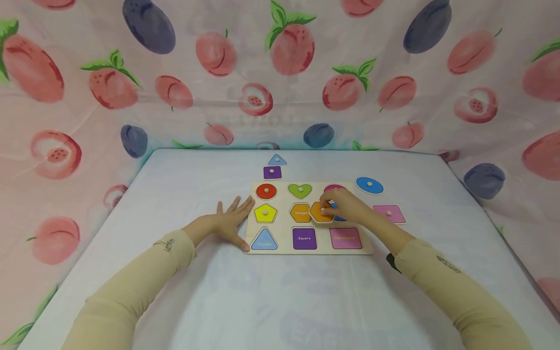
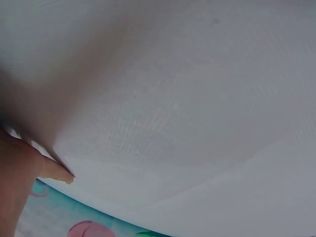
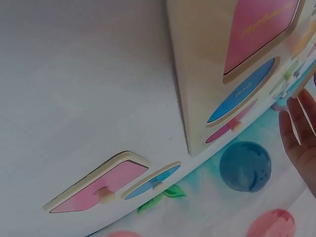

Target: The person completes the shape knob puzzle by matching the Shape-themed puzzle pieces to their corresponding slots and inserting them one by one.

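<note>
A wooden shape puzzle board (image 1: 283,242) lies flat on the table. My right hand (image 1: 343,204) pinches the knob of an orange hexagon piece (image 1: 319,212), which is held over the board. The piece overlaps the right side of the orange printed hexagon recess (image 1: 299,213). With fingers spread, my left hand (image 1: 229,226) rests at the board's left edge, thumb at the near corner. A red circle (image 1: 266,191), green heart (image 1: 300,190), yellow pentagon (image 1: 265,213) and magenta piece (image 3: 229,123) sit in their recesses. The blue oval recess (image 3: 242,91) shows bare print.
Behind the board lie a blue triangle piece (image 1: 277,160) and a purple square piece (image 1: 272,172). To the right are a blue oval piece (image 1: 369,185) and a pink rectangle piece (image 1: 389,214). The white table (image 1: 210,296) meets a fruit-print cloth at the back.
</note>
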Demonstrator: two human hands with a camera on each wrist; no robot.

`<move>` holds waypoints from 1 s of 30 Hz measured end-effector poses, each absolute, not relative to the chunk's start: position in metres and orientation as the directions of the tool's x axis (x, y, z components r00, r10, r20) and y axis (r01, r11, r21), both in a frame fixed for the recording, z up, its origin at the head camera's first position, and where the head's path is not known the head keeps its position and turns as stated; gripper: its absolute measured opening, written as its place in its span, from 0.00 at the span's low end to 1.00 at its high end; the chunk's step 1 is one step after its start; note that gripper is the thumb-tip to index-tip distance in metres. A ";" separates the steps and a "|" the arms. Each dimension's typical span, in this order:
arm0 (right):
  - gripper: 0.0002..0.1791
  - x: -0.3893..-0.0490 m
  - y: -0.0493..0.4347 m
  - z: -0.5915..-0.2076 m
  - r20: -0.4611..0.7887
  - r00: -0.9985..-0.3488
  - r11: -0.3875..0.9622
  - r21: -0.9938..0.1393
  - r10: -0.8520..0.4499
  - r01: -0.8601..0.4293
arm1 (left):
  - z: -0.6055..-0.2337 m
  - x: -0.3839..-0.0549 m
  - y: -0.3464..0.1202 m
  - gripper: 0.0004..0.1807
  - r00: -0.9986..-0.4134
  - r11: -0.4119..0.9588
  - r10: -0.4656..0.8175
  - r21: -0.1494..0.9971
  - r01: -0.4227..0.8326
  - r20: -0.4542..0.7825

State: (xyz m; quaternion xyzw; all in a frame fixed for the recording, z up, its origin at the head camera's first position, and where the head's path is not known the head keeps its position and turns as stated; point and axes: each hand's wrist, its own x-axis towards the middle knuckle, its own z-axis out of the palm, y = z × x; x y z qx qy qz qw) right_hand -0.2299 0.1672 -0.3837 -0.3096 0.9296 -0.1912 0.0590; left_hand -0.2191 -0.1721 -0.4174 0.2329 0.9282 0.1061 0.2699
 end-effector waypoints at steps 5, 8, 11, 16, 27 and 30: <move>0.06 -0.233 0.160 -0.384 0.044 -0.789 0.717 -0.391 -0.612 -0.578 | -0.417 -0.219 -0.172 0.74 -0.748 0.875 0.482 0.301 0.380 -0.457; 0.05 -0.234 0.155 -0.384 0.047 -0.791 0.717 -0.392 -0.611 -0.577 | -0.415 -0.218 -0.171 0.74 -0.748 0.875 0.481 0.299 0.380 -0.457; 0.06 -0.236 0.149 -0.385 0.017 -0.811 0.745 -0.385 -0.584 -0.545 | -0.413 -0.217 -0.170 0.74 -0.747 0.875 0.482 0.301 0.380 -0.458; 0.06 -0.238 0.139 -0.385 -0.018 -0.833 0.777 -0.371 -0.553 -0.508 | -0.414 -0.218 -0.169 0.74 -0.749 0.881 0.473 0.279 0.382 -0.465; 0.06 -0.241 0.123 -0.390 -0.054 -0.836 0.776 -0.409 -0.546 -0.481 | -0.416 -0.220 -0.171 0.72 -0.743 0.885 0.466 0.265 0.383 -0.480; 0.06 -0.242 0.121 -0.396 -0.053 -0.832 0.772 -0.407 -0.553 -0.488 | -0.416 -0.219 -0.171 0.72 -0.741 0.885 0.464 0.272 0.377 -0.486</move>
